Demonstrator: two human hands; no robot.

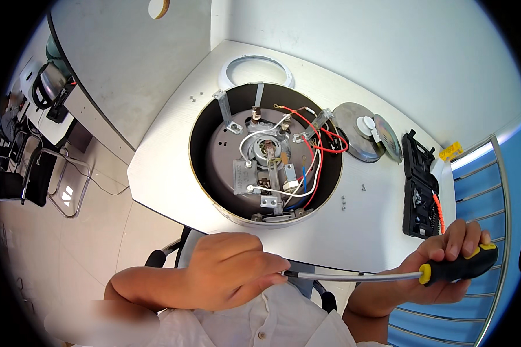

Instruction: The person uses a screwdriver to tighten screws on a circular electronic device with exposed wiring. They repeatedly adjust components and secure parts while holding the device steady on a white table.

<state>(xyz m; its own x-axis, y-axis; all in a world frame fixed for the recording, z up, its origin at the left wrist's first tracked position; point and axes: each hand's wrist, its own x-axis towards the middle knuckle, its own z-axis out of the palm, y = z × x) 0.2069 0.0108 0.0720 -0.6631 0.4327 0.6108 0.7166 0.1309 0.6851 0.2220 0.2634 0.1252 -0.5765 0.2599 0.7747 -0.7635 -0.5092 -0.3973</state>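
My right hand (450,260) is wrapped round the black-and-yellow handle of a screwdriver (359,278), whose long metal shaft points left across my body. At the shaft's dark tip, my left hand (231,270) is closed with thumb and forefinger pinched together. Something tiny and metallic shows between those fingertips, too small to name. Beyond both hands, an opened round appliance body (214,207) stands on the table, its inside facing up. It holds a heating plate underside, metal brackets, a grey metal box (245,177) and red, white and blue wires (320,173).
Behind the body lies a white ring (259,58). To its right are a round metal cover plate (359,141), a black tool case (417,199) and loose screws (344,203) on the white table (168,191). A metal rail (498,191) runs along the right; a kettle (52,81) stands far left.
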